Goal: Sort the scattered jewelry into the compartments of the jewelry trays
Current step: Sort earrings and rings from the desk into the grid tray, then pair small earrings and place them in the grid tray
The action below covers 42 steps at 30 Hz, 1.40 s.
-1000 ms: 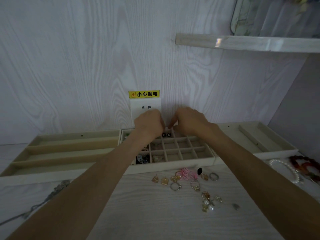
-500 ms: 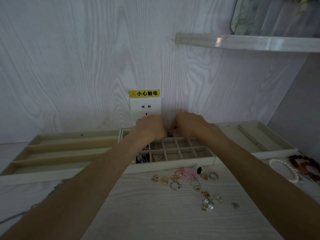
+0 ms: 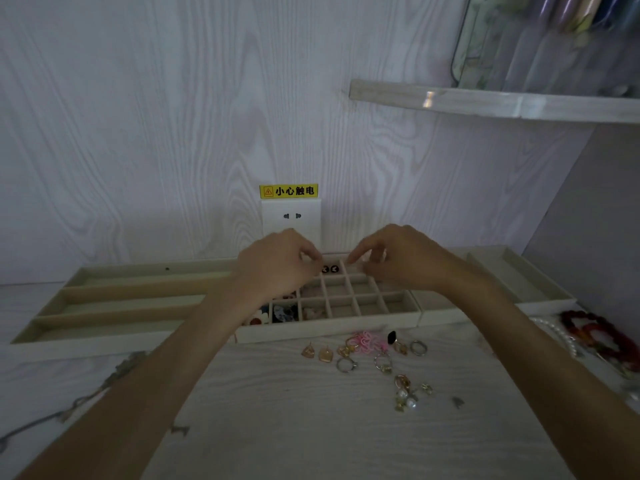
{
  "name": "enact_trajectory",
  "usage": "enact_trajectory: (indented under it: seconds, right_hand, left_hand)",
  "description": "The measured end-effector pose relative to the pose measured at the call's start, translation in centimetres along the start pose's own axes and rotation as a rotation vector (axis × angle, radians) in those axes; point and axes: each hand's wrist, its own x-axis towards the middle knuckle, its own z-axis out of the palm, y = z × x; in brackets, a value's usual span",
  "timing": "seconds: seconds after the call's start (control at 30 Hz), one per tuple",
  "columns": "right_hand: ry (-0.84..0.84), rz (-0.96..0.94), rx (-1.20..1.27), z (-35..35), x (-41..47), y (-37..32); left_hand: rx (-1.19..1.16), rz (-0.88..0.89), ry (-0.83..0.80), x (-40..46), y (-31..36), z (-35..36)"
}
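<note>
Your left hand [image 3: 277, 263] hovers over the back rows of the grid tray [image 3: 329, 327], fingers curled loosely inward; you hold nothing visible there, though the fingertips are partly hidden. Your right hand [image 3: 401, 256] hovers over the same tray's back right, index finger extended toward the left, other fingers bent, nothing seen in it. The hands are near each other but apart.

Between them, in a back-row compartment, sit 2 small black studs [image 3: 330, 269]. Front-left compartments hold a red and white piece [image 3: 259, 318], a dark item [image 3: 284, 313] and a pale item [image 3: 312, 312]; details too dim to tell.

Left of the grid tray lies the long-slot tray [image 3: 114, 306] with 3 lengthwise channels. Right of it, the shallow tray [image 3: 533, 282].

Scattered jewelry on the table [image 3: 277, 410] just in front of the grid tray: 2 amber pendants [image 3: 317, 352], a pink chain [image 3: 365, 342], a black-stone ring [image 3: 392, 337], a silver ring [image 3: 418, 348], a pearl earring cluster [image 3: 405, 398]. Far right: a pearl bracelet [image 3: 557, 336] and a red bead bracelet [image 3: 602, 336]. Near left: a grey chain necklace [image 3: 90, 396].

On the wall: a socket [image 3: 291, 218] with a yellow warning label [image 3: 289, 191]. A shelf [image 3: 485, 100] sits upper right.
</note>
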Motion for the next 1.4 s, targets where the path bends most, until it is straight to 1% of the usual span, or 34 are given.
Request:
enact_trajectory:
  seconds: [0.1,0.17,0.23,0.33,0.43,0.57,0.63,0.67,0.73,0.8,0.83,0.9,0.97,1.03,1.1,1.17,1.23,1.3,1.37,1.4]
  right_hand:
    - [0.046,-0.044,0.071,1.2,-3.7,-1.0]
    - [0.057,-0.07,0.084,2.6,-5.2,-2.0]
    - [0.046,-0.084,0.043,4.2,-5.9,-2.8]
    - [0.048,-0.077,-0.003,5.8,-6.0,-3.8]
    - [0.078,-0.074,-0.091,6.8,-6.0,-4.1]
    - [0.09,-0.087,-0.013,7.4,-6.2,-3.4]
    - [0.131,-0.085,0.09,7.7,-6.1,-3.0]
    - [0.171,-0.081,0.213,7.8,-6.2,-2.9]
    - [0.255,-0.052,0.565,7.3,-6.4,-3.2]
    - [0.243,0.035,0.867,6.8,-6.7,-3.4]
    - [0.204,0.075,0.958,6.7,-6.8,-3.4]
    - [0.125,0.097,1.058,6.6,-6.9,-3.6]
    - [0.112,0.089,1.102,6.8,-6.9,-3.7]
    - [0.183,0.073,1.082,7.0,-6.7,-3.6]
    - [0.323,0.003,0.994,7.2,-6.5,-3.6]
    - [0.43,-0.092,0.895,7.5,-6.3,-3.6]
    - [0.462,-0.113,0.872,7.5,-6.3,-3.6]
    - [0.457,-0.031,0.929,7.3,-6.2,-3.3]
    - [0.435,0.043,0.983,7.0,-6.0,-2.8]
    - [0.414,0.058,0.967,7.0,-5.9,-2.7]
  left_hand:
    - [-0.086,0.005,0.09,-4.3,-0.5,-0.1]
    - [-0.075,-0.018,0.115,-6.7,-1.0,0.3]
    - [-0.049,-0.043,0.127,-8.4,-1.4,1.0]
    - [0.009,-0.052,0.137,-10.1,-1.3,1.8]
    - [-0.049,-0.054,0.177,-10.9,-0.7,2.5]
    - [-0.121,-0.019,0.217,-11.3,-0.3,3.5]
    - [-0.234,0.0,0.222,-11.4,0.0,4.0]
    - [-0.318,0.002,0.224,-11.5,0.1,4.2]
    - [-0.484,-0.022,0.216,-11.7,0.3,4.4]
    - [-0.684,-0.099,0.144,-11.7,0.7,4.2]
    - [-0.815,-0.156,0.09,-11.6,1.1,3.9]
    - [-1.062,-0.252,-0.005,-11.6,1.8,3.4]
    - [-1.217,-0.279,-0.044,-11.5,2.3,2.9]
    - [-1.31,-0.287,-0.064,-11.3,2.4,2.8]
    - [-1.368,-0.306,-0.042,-11.1,2.5,2.9]
    - [-1.327,-0.3,0.04,-10.9,2.5,3.2]
    - [-1.188,-0.23,0.158,-10.7,2.4,3.5]
    - [-1.052,-0.148,0.247,-10.3,2.0,3.6]
    - [-0.975,-0.102,0.251,-9.8,1.5,3.7]
    - [-0.919,-0.07,0.246,-9.7,1.2,3.8]
